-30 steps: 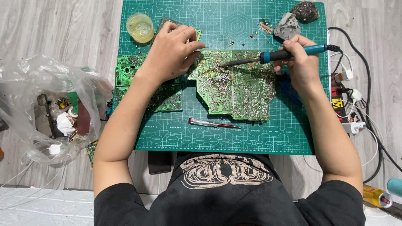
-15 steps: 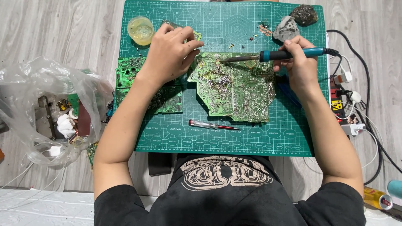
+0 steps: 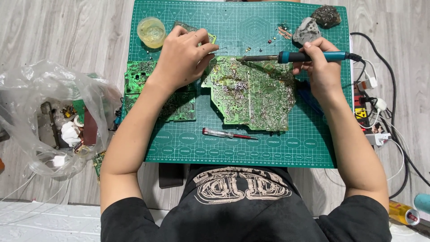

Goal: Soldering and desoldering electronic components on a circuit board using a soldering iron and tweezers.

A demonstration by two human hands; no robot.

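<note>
A large green circuit board [image 3: 253,94] lies solder-side up in the middle of a green cutting mat [image 3: 224,148]. My right hand [image 3: 321,71] grips a blue-handled soldering iron [image 3: 298,57], its tip resting on the board's upper edge. My left hand [image 3: 183,58] is closed over thin metal tweezers [image 3: 219,49] whose tips point at the board's top left corner. This hand covers part of a smaller green board [image 3: 156,92] on the left of the mat.
A round yellowish tub [image 3: 151,31] and two grey lumps [image 3: 316,22] sit at the mat's far edge. A red-handled screwdriver [image 3: 226,133] lies near me. A plastic bag of parts [image 3: 53,116] is left, a power strip with cables [image 3: 371,112] right.
My right hand and the soldering iron have shifted slightly left along the board's top edge. My left hand has stayed nearly still with the tweezers.
</note>
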